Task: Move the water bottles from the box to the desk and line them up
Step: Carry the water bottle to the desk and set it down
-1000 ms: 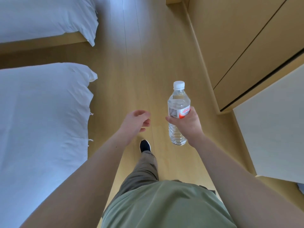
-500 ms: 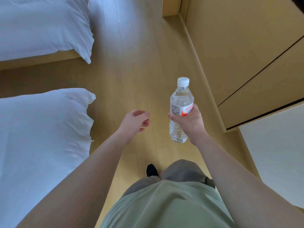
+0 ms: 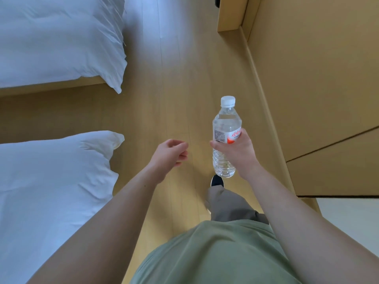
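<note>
A clear water bottle point(image 3: 225, 124) with a white cap and a red-and-white label is upright in the air above the wooden floor. My right hand point(image 3: 235, 152) grips it around the middle, fingers curled round the label. My left hand point(image 3: 171, 153) hangs beside it to the left, fingers loosely curled, holding nothing. Neither the box nor the desk top is in view.
Two beds with white duvets point(image 3: 51, 181) point(image 3: 57, 42) stand on the left. Wooden cabinet panels point(image 3: 317, 78) run along the right wall. A white surface point(image 3: 352, 220) shows at the lower right. The wooden floor point(image 3: 174, 78) forms an aisle ahead.
I have walked forward along the aisle: the beds and the white surface at the right have slid toward me. The right hand still holds the bottle upright; the left hand has kept its pose.
</note>
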The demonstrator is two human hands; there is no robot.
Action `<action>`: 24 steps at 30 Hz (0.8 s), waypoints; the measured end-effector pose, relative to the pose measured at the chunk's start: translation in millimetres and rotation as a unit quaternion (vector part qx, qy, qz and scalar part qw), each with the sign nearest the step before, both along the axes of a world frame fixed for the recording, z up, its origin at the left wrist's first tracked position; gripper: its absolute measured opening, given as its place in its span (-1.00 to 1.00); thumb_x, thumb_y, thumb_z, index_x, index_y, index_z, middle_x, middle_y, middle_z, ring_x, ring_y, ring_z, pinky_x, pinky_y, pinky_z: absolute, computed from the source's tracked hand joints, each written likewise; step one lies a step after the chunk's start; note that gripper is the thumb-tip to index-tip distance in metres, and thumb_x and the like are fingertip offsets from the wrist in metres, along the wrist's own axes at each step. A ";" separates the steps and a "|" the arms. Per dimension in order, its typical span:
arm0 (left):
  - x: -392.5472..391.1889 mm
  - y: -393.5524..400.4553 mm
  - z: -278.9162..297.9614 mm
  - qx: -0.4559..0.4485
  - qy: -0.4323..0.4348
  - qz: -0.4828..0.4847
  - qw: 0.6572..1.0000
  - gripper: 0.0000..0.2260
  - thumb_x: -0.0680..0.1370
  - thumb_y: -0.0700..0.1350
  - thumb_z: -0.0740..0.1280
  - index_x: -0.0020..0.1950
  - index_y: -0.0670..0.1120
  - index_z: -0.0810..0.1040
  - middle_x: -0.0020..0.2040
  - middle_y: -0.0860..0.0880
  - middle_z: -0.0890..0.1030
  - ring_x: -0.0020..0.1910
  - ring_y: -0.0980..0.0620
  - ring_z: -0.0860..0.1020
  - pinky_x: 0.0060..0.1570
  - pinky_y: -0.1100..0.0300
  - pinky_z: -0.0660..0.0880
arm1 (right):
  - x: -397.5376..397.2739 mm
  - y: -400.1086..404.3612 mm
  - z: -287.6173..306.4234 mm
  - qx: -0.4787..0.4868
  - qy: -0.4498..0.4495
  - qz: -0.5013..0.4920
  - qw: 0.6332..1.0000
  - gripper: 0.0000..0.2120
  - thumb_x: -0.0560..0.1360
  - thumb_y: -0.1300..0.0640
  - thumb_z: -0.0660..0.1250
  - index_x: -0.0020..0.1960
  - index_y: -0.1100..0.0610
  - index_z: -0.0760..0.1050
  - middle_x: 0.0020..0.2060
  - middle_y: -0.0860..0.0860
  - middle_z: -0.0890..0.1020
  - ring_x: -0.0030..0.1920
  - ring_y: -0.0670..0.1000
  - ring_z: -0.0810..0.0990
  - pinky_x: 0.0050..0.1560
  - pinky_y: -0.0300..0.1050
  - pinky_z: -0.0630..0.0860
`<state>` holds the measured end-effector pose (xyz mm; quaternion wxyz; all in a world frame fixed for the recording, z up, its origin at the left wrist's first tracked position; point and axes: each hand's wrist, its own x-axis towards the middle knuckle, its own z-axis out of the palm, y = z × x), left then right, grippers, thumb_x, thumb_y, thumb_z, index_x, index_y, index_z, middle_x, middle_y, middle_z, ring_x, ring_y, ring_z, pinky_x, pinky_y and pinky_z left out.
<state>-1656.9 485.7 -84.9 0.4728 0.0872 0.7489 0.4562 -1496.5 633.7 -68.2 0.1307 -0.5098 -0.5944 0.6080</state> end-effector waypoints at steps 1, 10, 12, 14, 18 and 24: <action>-8.6 12.9 0.6 -0.004 0.000 0.004 1.000 -0.79 0.58 0.07 0.42 0.14 0.00 0.63 -0.06 -0.02 0.73 -0.11 0.09 0.72 0.05 0.07 0.63 | -10.5 15.8 0.4 -0.001 0.000 0.009 1.000 -0.45 0.30 0.06 0.64 0.18 0.01 0.44 -0.01 -0.06 0.65 -0.01 -0.07 0.67 -0.03 -0.12 0.59; -82.8 132.1 16.1 0.008 0.009 0.046 0.999 -0.82 0.61 0.05 0.40 0.14 0.01 0.62 -0.03 -0.04 0.73 -0.06 0.03 0.73 -0.04 0.10 0.62 | -98.4 142.4 2.4 0.023 0.000 0.064 0.998 -0.50 0.26 0.04 0.65 0.05 -0.01 0.44 -0.06 -0.07 0.63 -0.06 -0.07 0.64 -0.07 -0.12 0.55; -100.3 153.0 18.8 0.014 0.010 0.047 0.999 -0.82 0.61 0.05 0.40 0.15 0.00 0.61 -0.02 -0.05 0.73 -0.05 0.02 0.72 -0.01 0.09 0.63 | -117.6 163.7 2.3 0.020 -0.005 0.062 0.998 -0.49 0.21 -0.01 0.65 0.02 -0.04 0.43 -0.08 -0.09 0.63 -0.06 -0.06 0.65 -0.03 -0.09 0.57; -118.8 172.2 19.1 0.011 0.010 0.041 0.999 -0.81 0.62 0.06 0.39 0.16 0.00 0.61 0.00 -0.05 0.72 -0.03 0.02 0.72 0.03 0.07 0.63 | -136.1 183.6 0.0 0.015 -0.007 0.058 0.998 -0.47 0.18 -0.04 0.65 0.00 -0.05 0.43 -0.09 -0.09 0.63 -0.06 -0.05 0.65 -0.02 -0.07 0.57; -161.4 210.3 11.7 0.006 0.000 0.036 0.999 -0.81 0.62 0.04 0.39 0.17 -0.02 0.60 0.02 -0.07 0.72 -0.03 0.01 0.71 0.04 0.07 0.64 | -177.8 218.5 -7.6 0.015 -0.010 0.052 0.998 -0.43 0.11 -0.11 0.61 0.01 -0.07 0.44 -0.07 -0.07 0.65 -0.03 -0.02 0.66 0.06 0.02 0.61; -253.3 274.0 0.9 0.004 0.002 0.016 1.000 -0.83 0.63 0.04 0.39 0.15 -0.01 0.61 0.01 -0.06 0.72 -0.02 0.00 0.71 0.07 0.05 0.65 | -264.1 269.0 -16.7 0.009 -0.024 0.044 0.999 -0.51 0.22 0.00 0.65 0.01 -0.08 0.44 -0.08 -0.10 0.67 -0.02 -0.03 0.67 0.12 0.09 0.61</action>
